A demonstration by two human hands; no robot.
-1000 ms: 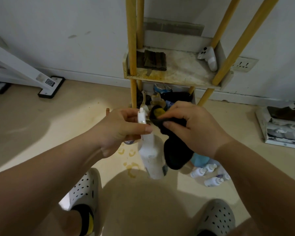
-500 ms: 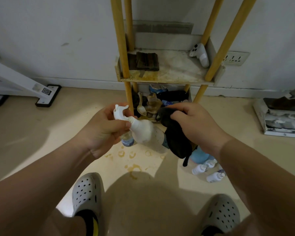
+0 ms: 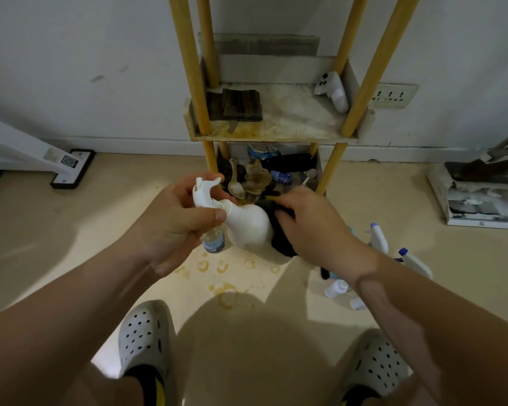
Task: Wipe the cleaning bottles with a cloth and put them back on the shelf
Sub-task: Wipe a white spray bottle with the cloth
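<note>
**Wiping a white spray bottle in front of the shelf**

Held in the air above the floor (image 3: 71, 244), the white spray bottle (image 3: 247, 227) sits between the person's two hands, on the near side of the yellow-legged shelf (image 3: 291, 118). It is tilted, with its trigger head up and to the left and its rounded body lower and to the right.

The left hand (image 3: 170, 227) has a closed grip on the bottle: thumb and fingers curl round the neck just below the trigger head. The right hand (image 3: 314, 227) has its grip closed on a black cloth (image 3: 279, 238), with bent fingers pressing it against the right side of the bottle's body. The rest of the cloth hangs down under the hand.

A small clear bottle (image 3: 214, 243) with a blue label stands on the floor just beyond the left hand. More white bottles (image 3: 379, 237) lie on the floor to the right, partly hidden by the right forearm.

On the shelf's stained upper board lie a dark folded rag (image 3: 241, 105) at the left and a white controller (image 3: 333, 90) at the far right. The lower tier is crowded with dark clutter that is hard to make out. Brownish ring stains (image 3: 226, 294) mark the floor near the person's white clogs (image 3: 143, 332).
</note>
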